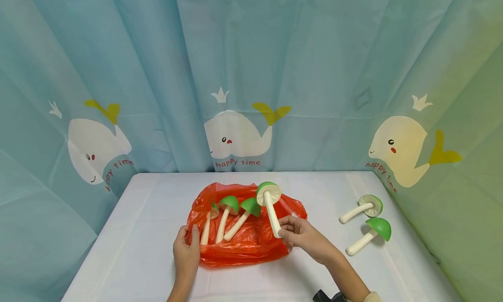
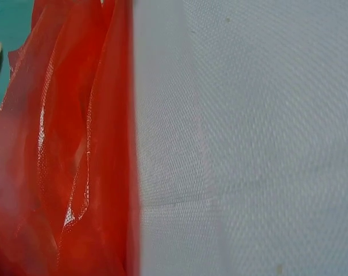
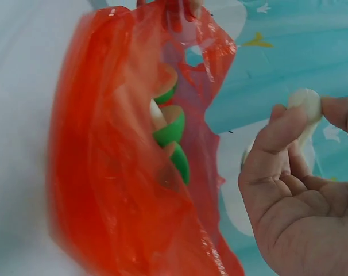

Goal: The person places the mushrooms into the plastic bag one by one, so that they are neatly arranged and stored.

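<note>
A red plastic bag lies on the table with its mouth spread. My left hand pinches the bag's left rim, thumb on the inner side; the left wrist view shows only the bag's outside, not the hand. Inside rest three green-capped toy mushrooms, the left one partly covered by red plastic, a middle one and a right one. Over the bag's right side, my right hand pinches another toy mushroom by its stem end, cap up and tilted.
On the table's right side lie two more toy mushrooms, one showing its cap's underside and one in front with its green top visible. A blue curtain with whale prints hangs behind the white table.
</note>
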{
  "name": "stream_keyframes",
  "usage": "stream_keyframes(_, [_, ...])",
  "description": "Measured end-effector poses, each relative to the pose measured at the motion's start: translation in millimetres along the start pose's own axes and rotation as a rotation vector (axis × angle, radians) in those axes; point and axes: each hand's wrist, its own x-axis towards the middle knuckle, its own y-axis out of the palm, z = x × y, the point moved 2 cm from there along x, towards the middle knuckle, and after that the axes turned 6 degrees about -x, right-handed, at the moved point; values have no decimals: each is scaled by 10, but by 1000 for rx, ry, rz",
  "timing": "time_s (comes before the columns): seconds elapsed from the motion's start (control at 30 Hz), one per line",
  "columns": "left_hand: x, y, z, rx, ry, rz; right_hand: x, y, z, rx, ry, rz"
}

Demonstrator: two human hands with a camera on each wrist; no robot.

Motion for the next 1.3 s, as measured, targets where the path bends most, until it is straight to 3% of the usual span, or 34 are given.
stream_keyframes(0.17, [3,3,-4,2,-9,5,44,64,-63,10,44,15])
stream_keyframes(0.57, [-17,-18,13,10,-22,5,157,185,-293,45,186,-105])
stream_keyframes(1.3, [-2,-11,-1,-8,-6,1,426,230,-454,61,211,-232])
